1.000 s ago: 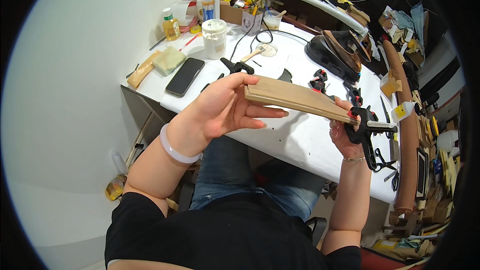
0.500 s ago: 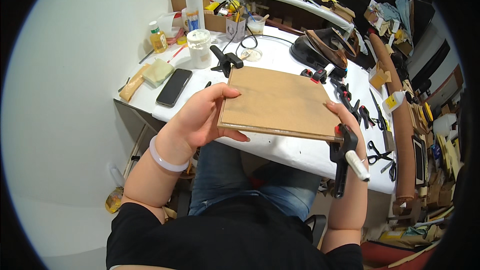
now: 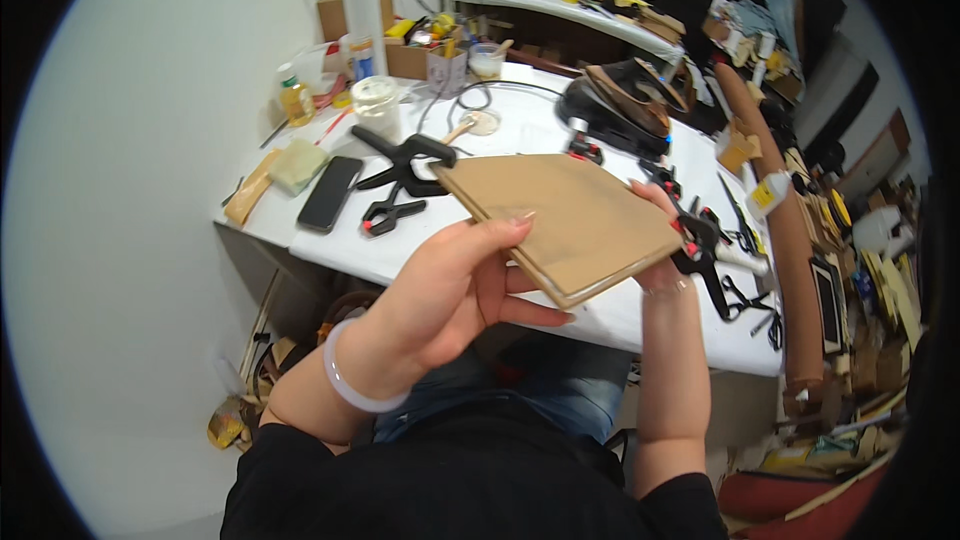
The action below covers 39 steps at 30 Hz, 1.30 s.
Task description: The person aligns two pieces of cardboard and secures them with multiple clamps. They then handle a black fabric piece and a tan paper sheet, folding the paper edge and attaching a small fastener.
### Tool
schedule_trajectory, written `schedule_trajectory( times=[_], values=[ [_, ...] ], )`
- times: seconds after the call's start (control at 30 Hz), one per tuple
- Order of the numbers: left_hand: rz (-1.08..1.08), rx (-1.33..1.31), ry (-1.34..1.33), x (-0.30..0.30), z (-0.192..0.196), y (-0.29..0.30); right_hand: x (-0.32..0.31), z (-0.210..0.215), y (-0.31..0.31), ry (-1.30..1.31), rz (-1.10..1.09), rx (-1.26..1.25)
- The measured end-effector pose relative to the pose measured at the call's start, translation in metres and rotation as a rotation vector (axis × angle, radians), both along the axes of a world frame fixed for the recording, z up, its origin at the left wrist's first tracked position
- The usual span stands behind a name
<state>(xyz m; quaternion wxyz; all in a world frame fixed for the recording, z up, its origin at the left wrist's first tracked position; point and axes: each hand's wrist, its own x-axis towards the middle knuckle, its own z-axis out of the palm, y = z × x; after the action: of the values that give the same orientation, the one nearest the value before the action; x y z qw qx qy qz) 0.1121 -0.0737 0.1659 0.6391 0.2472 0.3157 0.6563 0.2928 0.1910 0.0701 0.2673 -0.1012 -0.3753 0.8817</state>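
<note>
A tan layered board is held up above the near side of the white tabletop, tilted, with one corner pointed toward the near side. Its left edge is gripped by the left hand, the thumb laid on the upper face and the fingers spread underneath, probably so that the weight is borne from below. The right side is gripped by the right hand, whose thumb is rested near the edge; how its fingers are set cannot be told, as they are mostly hidden by the board. The far left corner seems to be bitten by a black spring clamp, and the right corner by a second clamp, presumably so that the layers are kept pressed together. A smaller clamp is set down on the left, near a smartphone, and scissors are laid on the right, apparently for easy reach.
</note>
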Motion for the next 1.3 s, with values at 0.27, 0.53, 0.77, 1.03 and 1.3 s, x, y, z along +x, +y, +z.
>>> schedule_trajectory(
  times=[0.27,0.53,0.77,1.03,1.3],
  values=[
    [0.074,0.062,-0.071,0.047,0.023,0.011,-0.062,-0.001,0.028,0.244,0.247,-0.098],
    [0.166,0.109,0.035,0.052,0.036,0.017,-0.076,0.016,0.026,0.317,0.429,-0.106],
    [0.211,0.082,0.114,0.059,0.039,0.018,-0.069,0.054,-0.051,-0.132,-0.26,0.212],
    [0.156,0.061,0.079,0.064,0.038,0.015,-0.064,0.04,-0.043,0.038,-0.199,0.121],
    [0.106,0.032,0.1,0.057,0.029,0.006,-0.054,0.006,0.005,0.265,0.067,0.128]
  ],
)
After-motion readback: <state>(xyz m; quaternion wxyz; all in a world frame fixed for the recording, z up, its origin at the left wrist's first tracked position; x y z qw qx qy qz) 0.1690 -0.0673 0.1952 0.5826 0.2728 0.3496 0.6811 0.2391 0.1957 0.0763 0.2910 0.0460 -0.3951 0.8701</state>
